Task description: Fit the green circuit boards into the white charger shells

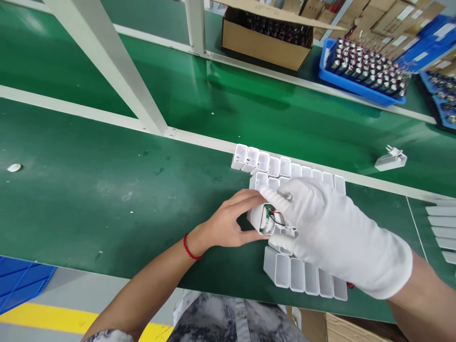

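Note:
A white plastic case (255, 217) is between my two hands, its open end showing a green circuit board (268, 212) with red and black wires. My bare left hand (233, 218) grips it from the left, fingers above and thumb below. My right hand (306, 218), in a white glove, reaches round the open end from the right, with the forefinger at the upper edge and the thumb at the lower. The glove hides part of the wiring. Rows of open white cases (304, 275) stand around and under my hands.
At the back, a shelf carries a cardboard box (263, 45) and a blue tray (359, 85) of wired parts. A slanted white post (107, 61) rises at left. One separate white case (391, 160) lies at right, near more white pieces (443, 230). A blue crate (23, 280) sits at lower left.

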The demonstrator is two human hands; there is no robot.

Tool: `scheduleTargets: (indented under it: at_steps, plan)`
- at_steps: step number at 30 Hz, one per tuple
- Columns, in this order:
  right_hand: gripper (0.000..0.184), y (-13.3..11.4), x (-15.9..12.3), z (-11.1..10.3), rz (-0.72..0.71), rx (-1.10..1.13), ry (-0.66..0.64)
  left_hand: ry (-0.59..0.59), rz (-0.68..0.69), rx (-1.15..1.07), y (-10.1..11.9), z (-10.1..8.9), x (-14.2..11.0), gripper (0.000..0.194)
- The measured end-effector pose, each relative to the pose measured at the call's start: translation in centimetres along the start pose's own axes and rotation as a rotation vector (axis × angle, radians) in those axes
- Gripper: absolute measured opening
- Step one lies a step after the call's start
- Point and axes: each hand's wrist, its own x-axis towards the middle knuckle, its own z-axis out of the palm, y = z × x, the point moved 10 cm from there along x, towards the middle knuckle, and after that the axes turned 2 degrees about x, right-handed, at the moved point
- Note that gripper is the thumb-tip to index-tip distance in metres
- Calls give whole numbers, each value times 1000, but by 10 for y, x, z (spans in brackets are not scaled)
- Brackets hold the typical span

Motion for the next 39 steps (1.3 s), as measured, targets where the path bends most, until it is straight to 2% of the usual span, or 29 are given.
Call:
scheduleTargets:
  at_steps: [2, 4, 5, 6, 7, 9, 10, 12, 15, 17, 19, 22, 24, 26, 28, 32, 36, 39]
  plan:
    - [67, 4, -4, -17, 1, 90, 140, 35, -116, -108, -11, -1, -2, 65]
    - [69, 27, -19, -32, 177, 259, 360, 88, -223, -242, -22, -1, -5, 61]
    - [68, 40, -28, -26, 301, 366, 411, 113, -256, -296, -25, 0, -7, 60]
    - [69, 49, -35, -10, 413, 489, 393, 133, -276, -332, -28, 1, -8, 60]
    - [71, 52, -39, 13, 503, 624, 314, 141, -286, -349, -28, 2, -9, 60]
    - [76, 41, -41, 62, 596, 871, 108, 129, -289, -350, -27, 6, -9, 61]
    - [75, 33, -40, 78, 618, 955, 49, 114, -281, -345, -25, 6, -9, 62]
    - [66, 23, -35, 91, 660, 1045, 37, 63, -261, -337, -17, 6, -7, 66]
    - [55, 20, -26, 84, 680, 1026, 63, -97, -216, -315, 2, 6, 0, 73]
    - [58, 21, -23, 72, 654, 936, 86, -131, -201, -271, 15, 1, 7, 77]
    - [63, 21, -22, 61, 586, 835, 93, -31, -202, -166, 22, -13, 13, 70]
    - [66, 22, -26, 60, 524, 836, 76, 133, -210, -59, 27, -31, 16, 36]
    - [68, 29, -32, 65, 580, 951, 87, 170, -230, -153, 24, -34, 14, 17]
    - [68, 36, -39, 69, 656, 1091, 119, 198, -254, -266, 19, -39, 12, 12]
    - [66, 39, -41, 67, 668, 1177, 161, 180, -239, -267, 20, -40, 11, 16]
    - [62, 38, -39, 60, 626, 1199, 218, 89, -93, 52, 40, -34, 12, 38]
    - [61, 33, -37, 62, 640, 1196, 205, 152, -48, 348, 46, -29, 9, 55]
    - [59, 30, -37, 63, 643, 1182, 230, 185, -70, 377, 39, -20, 6, 51]
